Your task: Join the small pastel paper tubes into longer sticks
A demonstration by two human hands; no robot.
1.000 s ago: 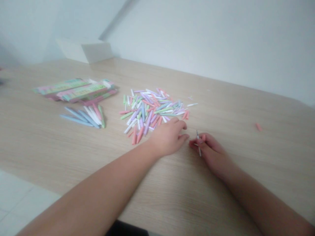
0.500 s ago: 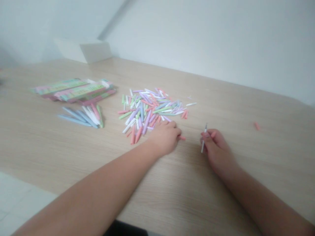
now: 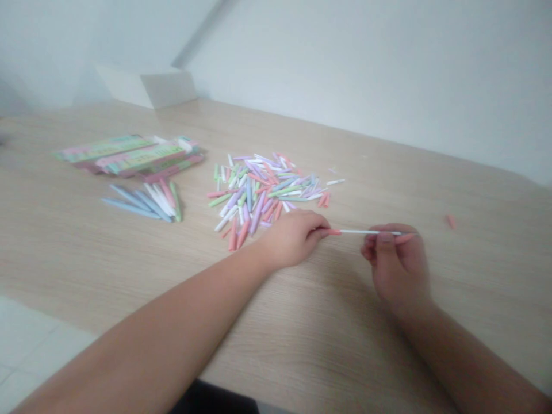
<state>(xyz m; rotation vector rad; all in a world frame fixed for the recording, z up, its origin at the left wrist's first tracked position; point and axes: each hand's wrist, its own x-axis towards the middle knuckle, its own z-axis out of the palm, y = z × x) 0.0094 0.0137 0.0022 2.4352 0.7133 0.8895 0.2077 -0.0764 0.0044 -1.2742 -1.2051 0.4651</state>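
My left hand (image 3: 293, 238) is closed on a coral pen barrel (image 3: 334, 232), whose end sticks out past the fingertips to the right. Between thumb and fingers, my right hand (image 3: 399, 273) pinches a thin white pen refill (image 3: 359, 232). The refill lies level, its left end meeting the barrel's opening; how far inside it sits I cannot tell. A second coral pen part (image 3: 404, 238) is tucked in my right fingers. Just beyond my left hand spreads a pile of loose pen parts (image 3: 259, 192) in white, purple, green, blue and coral.
Several whole pens (image 3: 149, 201) lie fanned out on the left, in front of pastel pen boxes (image 3: 138, 158). A single coral piece (image 3: 451, 221) lies far right on the wooden table (image 3: 474, 276). At the back left, a white box-like object (image 3: 168, 89) stands near the wall.
My left hand has lifted a coral barrel from beside the pile. My right hand has turned the refill from upright to level, and its left end now meets the barrel.
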